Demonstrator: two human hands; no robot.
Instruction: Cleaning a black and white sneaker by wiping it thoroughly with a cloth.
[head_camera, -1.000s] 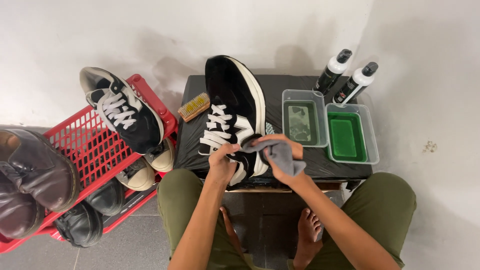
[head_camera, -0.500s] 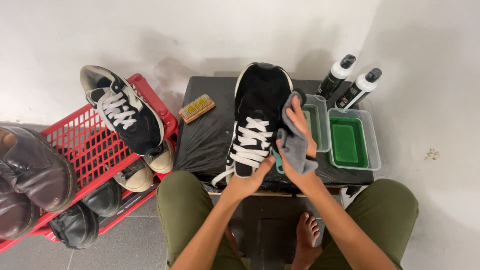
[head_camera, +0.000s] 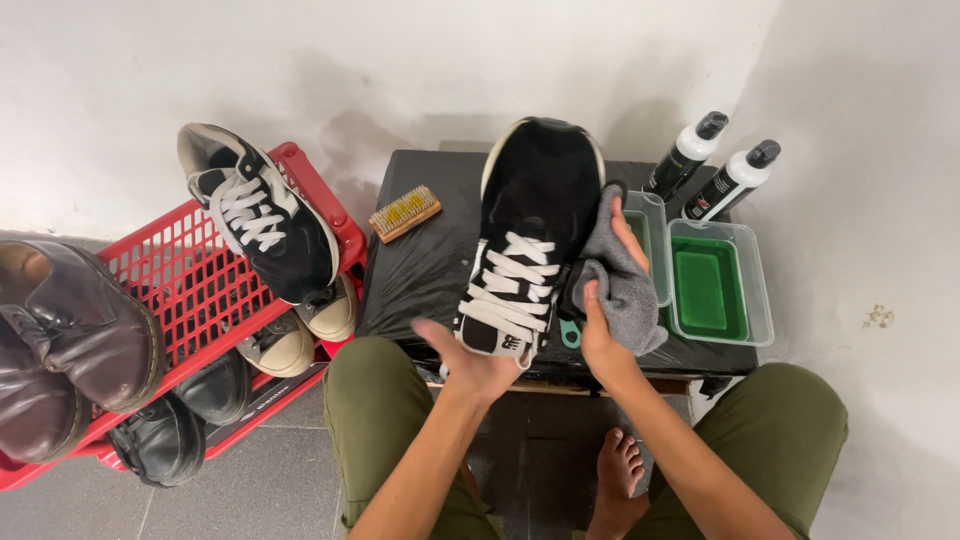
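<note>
A black sneaker (head_camera: 535, 215) with white laces and a white sole stands upright on the black-covered low table (head_camera: 425, 270), toe pointing away from me. My left hand (head_camera: 470, 365) cups its heel from below, palm up. My right hand (head_camera: 608, 300) presses a grey cloth (head_camera: 622, 280) against the sneaker's right side. A teal-handled tool (head_camera: 571, 333) peeks out under the cloth.
A wooden brush (head_camera: 405, 213) lies on the table's far left. Two clear tubs (head_camera: 720, 283), one with green liquid, and two black-and-white bottles (head_camera: 735, 180) stand at right. A red plastic rack (head_camera: 190, 290) at left holds the matching sneaker (head_camera: 262, 225) and dark leather shoes. My knees flank the table.
The sneaker was turned from lying on its side to upright. My right hand with the cloth moved from its heel to its right side; my left hand shifted under the heel.
</note>
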